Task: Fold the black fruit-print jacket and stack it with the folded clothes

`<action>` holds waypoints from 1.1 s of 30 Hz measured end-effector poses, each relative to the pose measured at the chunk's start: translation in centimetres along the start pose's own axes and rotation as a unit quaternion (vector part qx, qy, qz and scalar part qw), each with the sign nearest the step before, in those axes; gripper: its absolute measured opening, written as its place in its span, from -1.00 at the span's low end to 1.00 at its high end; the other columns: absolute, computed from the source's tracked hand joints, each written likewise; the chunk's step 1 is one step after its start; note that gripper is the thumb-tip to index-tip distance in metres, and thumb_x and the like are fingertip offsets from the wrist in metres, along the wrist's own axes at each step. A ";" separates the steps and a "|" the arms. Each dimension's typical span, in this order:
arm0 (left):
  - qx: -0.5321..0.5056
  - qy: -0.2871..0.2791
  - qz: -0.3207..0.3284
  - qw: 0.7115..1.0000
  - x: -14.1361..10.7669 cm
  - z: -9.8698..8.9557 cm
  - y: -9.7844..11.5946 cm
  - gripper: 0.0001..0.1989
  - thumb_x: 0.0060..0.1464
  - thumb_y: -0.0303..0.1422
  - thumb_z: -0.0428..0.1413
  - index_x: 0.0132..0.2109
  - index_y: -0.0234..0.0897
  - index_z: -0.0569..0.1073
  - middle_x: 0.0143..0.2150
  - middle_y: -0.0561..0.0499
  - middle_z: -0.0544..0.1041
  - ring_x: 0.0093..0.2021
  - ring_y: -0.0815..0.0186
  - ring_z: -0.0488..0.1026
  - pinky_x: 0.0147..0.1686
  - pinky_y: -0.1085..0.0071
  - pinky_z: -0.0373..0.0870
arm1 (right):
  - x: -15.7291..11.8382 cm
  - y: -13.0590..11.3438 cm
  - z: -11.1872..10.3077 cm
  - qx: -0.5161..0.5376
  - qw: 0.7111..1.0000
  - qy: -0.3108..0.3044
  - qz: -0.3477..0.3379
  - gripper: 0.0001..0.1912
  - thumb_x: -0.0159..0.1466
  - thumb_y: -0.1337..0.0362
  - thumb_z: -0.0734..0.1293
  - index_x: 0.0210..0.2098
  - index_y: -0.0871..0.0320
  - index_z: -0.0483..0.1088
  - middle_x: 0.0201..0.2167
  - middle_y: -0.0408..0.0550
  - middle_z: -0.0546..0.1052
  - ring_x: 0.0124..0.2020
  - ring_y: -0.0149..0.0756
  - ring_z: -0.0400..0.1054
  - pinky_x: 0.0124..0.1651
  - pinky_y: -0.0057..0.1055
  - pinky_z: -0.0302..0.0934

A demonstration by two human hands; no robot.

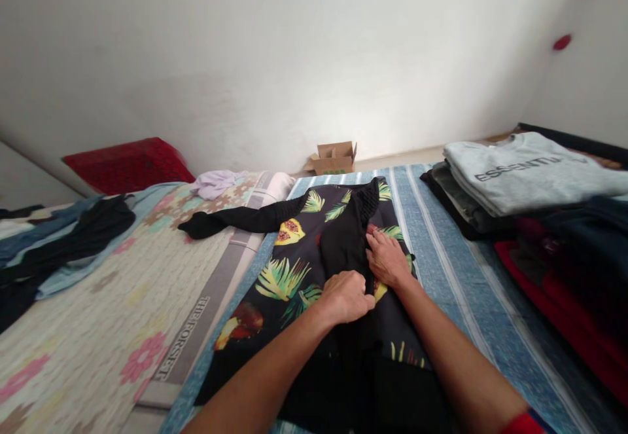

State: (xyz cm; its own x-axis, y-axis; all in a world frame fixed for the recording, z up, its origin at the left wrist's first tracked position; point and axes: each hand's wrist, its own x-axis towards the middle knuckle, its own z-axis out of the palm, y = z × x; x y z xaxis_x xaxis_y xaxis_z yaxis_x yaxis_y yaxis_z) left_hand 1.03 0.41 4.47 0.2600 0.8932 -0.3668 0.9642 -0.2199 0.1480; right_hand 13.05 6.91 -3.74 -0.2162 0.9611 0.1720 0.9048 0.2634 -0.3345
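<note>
A black long-sleeved top (292, 290) printed with papayas and palm leaves lies spread in front of me. One plain black sleeve (250, 218) stretches out to the left; a strip of plain black fabric (338, 244), which looks like the other sleeve, lies folded down the middle. My left hand (346, 296) is closed on this black strip, its fingertips partly hidden. Just to the right and farther up, my right hand (387, 257) lies on the printed cloth near the right edge, fingers stretched out and pressing lightly.
Under the top is a blue striped cover (441, 270). Folded clothes, with a grey sweatshirt (520, 175) uppermost, are stacked at right. At left, loose clothes (73, 237) lie on a floral mat (161, 290). A cardboard box (334, 159) stands by the wall.
</note>
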 end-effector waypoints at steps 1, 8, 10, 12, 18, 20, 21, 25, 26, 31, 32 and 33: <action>0.001 0.003 0.004 1.000 -0.1 0.0 0.0 -0.79 -0.13 -0.29 0.03 -0.42 -0.25 0.53 -0.39 -0.12 0.57 -0.31 0.10 0.53 -0.44 0.38 0.28 | 0.0 0.0 0.0 0.001 1.000 -0.001 0.001 -0.53 0.32 0.24 0.06 0.18 0.22 0.18 0.24 0.09 0.19 0.25 -0.12 0.00 0.23 -0.20 -0.17; -0.002 0.029 0.019 0.999 -0.5 0.4 0.0 -0.86 -0.20 -0.44 0.00 -0.51 -0.27 0.46 -0.40 -0.09 0.54 -0.34 0.16 0.48 -0.46 0.39 0.18 | 0.0 0.0 -0.2 0.004 1.000 0.001 -0.001 -0.53 0.30 0.26 0.07 0.18 0.21 0.18 0.23 0.09 0.20 0.25 -0.16 0.00 0.22 -0.23 -0.17; -0.056 0.051 0.035 0.997 -0.4 0.1 -0.7 -0.90 -0.23 -0.46 0.00 -0.57 -0.28 0.40 -0.47 -0.02 0.48 -0.41 0.26 0.42 -0.47 0.43 0.13 | 0.0 -0.1 -0.2 0.005 1.000 -0.004 0.004 -0.52 0.30 0.26 0.07 0.19 0.22 0.18 0.24 0.09 0.19 0.25 -0.15 -0.01 0.22 -0.22 -0.18; -0.135 0.070 0.059 0.987 -0.4 -0.5 -1.6 -0.93 -0.25 -0.48 0.01 -0.61 -0.29 0.34 -0.53 0.05 0.40 -0.47 0.36 0.34 -0.48 0.46 0.10 | 0.1 -0.2 -0.2 0.008 1.000 -0.008 0.006 -0.52 0.30 0.26 0.07 0.19 0.22 0.18 0.24 0.10 0.19 0.25 -0.14 -0.01 0.22 -0.21 -0.18; -0.342 0.099 0.119 0.927 -1.4 -1.6 -2.2 -0.92 -0.24 -0.46 0.02 -0.61 -0.31 0.27 -0.52 0.11 0.31 -0.49 0.43 0.22 -0.48 0.49 0.10 | 0.1 -0.3 -0.7 0.021 1.000 -0.016 0.004 -0.54 0.33 0.24 0.05 0.18 0.18 0.18 0.24 0.09 0.18 0.25 -0.17 -0.02 0.21 -0.22 -0.17; -0.368 0.071 0.125 0.919 -1.7 -1.4 -1.7 -0.92 -0.22 -0.46 0.01 -0.59 -0.30 0.26 -0.54 0.13 0.29 -0.51 0.44 0.21 -0.52 0.49 0.08 | 0.0 -0.1 -0.8 0.024 0.999 -0.034 0.002 -0.50 0.32 0.22 0.06 0.23 0.19 0.11 0.27 0.10 0.13 0.27 -0.15 -0.05 0.22 -0.22 -0.18; -0.368 0.055 0.120 0.921 -1.8 -1.2 -1.4 -0.93 -0.22 -0.47 0.01 -0.58 -0.29 0.26 -0.57 0.14 0.27 -0.53 0.44 0.20 -0.54 0.50 0.06 | 0.0 -0.1 -0.8 0.025 0.999 -0.041 -0.002 -0.47 0.32 0.21 0.07 0.25 0.20 0.08 0.28 0.11 0.11 0.28 -0.14 -0.06 0.22 -0.22 -0.19; -0.334 0.021 0.081 0.939 -1.5 -0.3 -0.4 -0.91 -0.22 -0.51 0.00 -0.59 -0.29 0.26 -0.66 0.16 0.22 -0.60 0.46 0.16 -0.62 0.51 -0.01 | 0.2 0.2 -0.6 0.019 0.999 -0.050 -0.008 -0.47 0.31 0.24 0.07 0.26 0.23 0.07 0.30 0.12 0.07 0.30 -0.15 -0.11 0.24 -0.23 -0.20; -0.334 0.018 0.078 0.939 -1.5 -0.1 -0.2 -0.91 -0.22 -0.51 0.00 -0.59 -0.29 0.26 -0.66 0.16 0.23 -0.61 0.46 0.17 -0.63 0.52 0.00 | 0.2 0.2 -0.5 0.018 0.998 -0.053 -0.005 -0.47 0.32 0.26 0.06 0.26 0.22 0.07 0.30 0.11 0.06 0.30 -0.16 -0.11 0.24 -0.22 -0.21; -0.442 -0.043 0.089 0.891 -0.6 -0.1 -0.4 -0.96 -0.15 -0.46 0.01 -0.49 -0.31 0.34 -0.62 0.11 0.34 -0.61 0.41 0.32 -0.62 0.54 0.22 | 0.5 0.1 -0.1 0.019 0.997 -0.069 0.004 -0.45 0.32 0.27 0.03 0.29 0.21 0.02 0.33 0.06 0.02 0.32 -0.17 -0.14 0.27 -0.21 -0.22; -0.460 -0.052 0.095 0.881 0.0 -0.4 -0.7 -0.94 -0.12 -0.45 0.01 -0.46 -0.31 0.36 -0.61 0.09 0.38 -0.59 0.39 0.36 -0.59 0.52 0.29 | 0.5 0.1 -0.1 0.020 0.997 -0.071 0.004 -0.44 0.32 0.26 0.04 0.29 0.22 0.01 0.33 0.06 0.01 0.32 -0.17 -0.15 0.27 -0.20 -0.22; -0.457 -0.042 0.094 0.884 0.8 -0.8 -1.1 -0.92 -0.09 -0.44 0.00 -0.44 -0.32 0.38 -0.59 0.07 0.40 -0.57 0.38 0.40 -0.56 0.51 0.33 | 0.5 0.1 -0.1 0.022 0.997 -0.073 0.004 -0.43 0.31 0.25 0.06 0.30 0.22 0.01 0.33 0.07 0.01 0.32 -0.16 -0.14 0.27 -0.20 -0.22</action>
State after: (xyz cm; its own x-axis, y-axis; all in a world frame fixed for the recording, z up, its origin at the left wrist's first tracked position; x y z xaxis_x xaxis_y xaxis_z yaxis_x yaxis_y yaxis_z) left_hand 0.15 1.68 4.73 0.4516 0.8338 -0.3177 0.4698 0.0805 0.8791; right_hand 13.04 7.40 -3.54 -0.2631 0.9642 0.0335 0.8907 0.2561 -0.3754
